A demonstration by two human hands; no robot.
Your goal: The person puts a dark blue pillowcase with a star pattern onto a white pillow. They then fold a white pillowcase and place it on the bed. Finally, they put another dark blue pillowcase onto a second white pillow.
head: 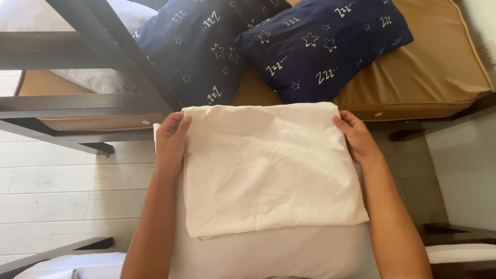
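At bottom edge, the folded cream sheet (pixel 268 170) is cut short by nothing, but what is carried under it is: a paler white cloth layer (pixel 279 253) is seen below its near edge and runs out of frame, so its shape cannot be told. Fingertips of both hands are hidden under the sheet's far corners; only thumbs and knuckles are shown. Left hand (pixel 171 139) is closed on the far left corner, thumb on top, wrist straight, forearm running down to the bottom edge. Right hand (pixel 355 137) is clamped on the far right corner the same way, forearm angled outward to the lower right. The sheet is held flat between both hands, in front of the body, above the floor (pixel 57 181). Behind it, two navy star-patterned pillows (pixel 315 46) are lying on a tan mattress (pixel 434 72); the left one is partly blocked by a dark bed-frame bar (pixel 119 57). A white pillow (pixel 98 77) is mostly hidden behind that frame.
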